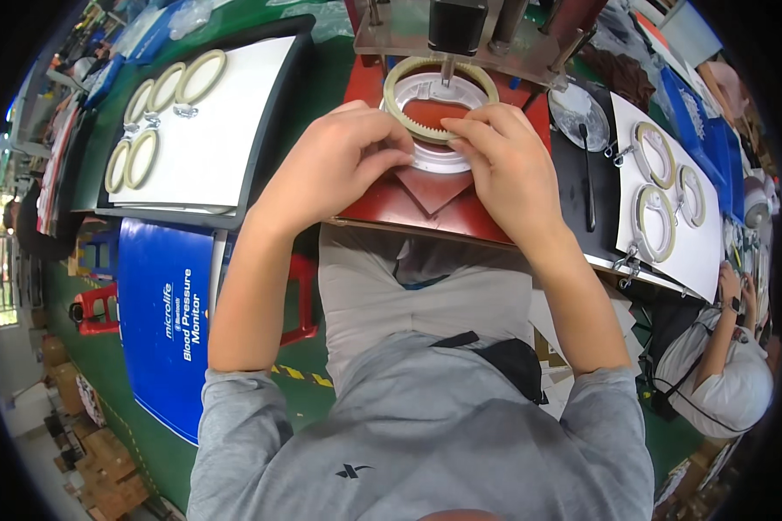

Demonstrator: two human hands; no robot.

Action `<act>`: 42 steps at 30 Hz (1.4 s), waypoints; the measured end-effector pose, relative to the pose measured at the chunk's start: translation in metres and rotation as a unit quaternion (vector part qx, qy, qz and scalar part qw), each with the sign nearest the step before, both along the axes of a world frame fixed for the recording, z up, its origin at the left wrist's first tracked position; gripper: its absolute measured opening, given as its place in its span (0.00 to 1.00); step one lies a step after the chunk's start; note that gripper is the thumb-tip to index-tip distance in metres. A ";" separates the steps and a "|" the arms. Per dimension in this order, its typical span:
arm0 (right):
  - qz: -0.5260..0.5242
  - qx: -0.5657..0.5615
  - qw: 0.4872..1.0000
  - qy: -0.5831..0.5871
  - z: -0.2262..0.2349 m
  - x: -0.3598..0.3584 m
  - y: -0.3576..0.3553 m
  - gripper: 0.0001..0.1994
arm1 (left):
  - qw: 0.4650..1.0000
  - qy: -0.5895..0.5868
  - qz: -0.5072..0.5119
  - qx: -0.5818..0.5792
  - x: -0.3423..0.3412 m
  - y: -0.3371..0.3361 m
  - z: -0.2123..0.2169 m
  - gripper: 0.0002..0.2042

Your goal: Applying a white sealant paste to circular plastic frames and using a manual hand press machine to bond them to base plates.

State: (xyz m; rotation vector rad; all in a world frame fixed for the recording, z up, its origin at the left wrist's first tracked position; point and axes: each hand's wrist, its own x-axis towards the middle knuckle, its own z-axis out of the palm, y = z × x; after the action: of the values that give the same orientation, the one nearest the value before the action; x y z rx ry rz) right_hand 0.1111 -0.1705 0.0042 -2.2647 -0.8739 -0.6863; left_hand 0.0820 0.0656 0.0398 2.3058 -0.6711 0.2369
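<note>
Nearest to me, my left hand (334, 165) and my right hand (504, 165) sit side by side at the near edge of the red fixture plate (382, 204). Both have their fingers curled narrow and pinched down on the near rim of the toothed cream ring (408, 117), which lies on a white round disc (439, 156) in the middle of that plate. The thumbs press the disc's near edge, and the fingertips meet over the ring's teeth.

Just beyond the ring, a metal press frame (408, 39) with a black motor (457, 24) stands over the far edge of the plate, its pin pointing down inside the ring.

On the left, a white sheet in a black tray (274, 113) carries more cream rings (202, 76). On the right, another white sheet (712, 252) holds rings with metal clips. At the far right, another person's arm (723, 339) is at work.
</note>
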 end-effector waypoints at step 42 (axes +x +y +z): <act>-0.051 -0.070 0.996 -0.032 0.013 -0.034 0.021 0.10 | 0.970 -0.127 0.158 -0.132 -0.045 -0.018 -0.053 0.15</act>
State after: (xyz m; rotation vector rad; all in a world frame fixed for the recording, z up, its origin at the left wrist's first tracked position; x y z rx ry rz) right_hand 0.0773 -0.1492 0.0171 -2.4375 -0.8661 -0.7672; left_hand 0.0369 0.0471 -0.0136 2.1305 -0.3622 0.7349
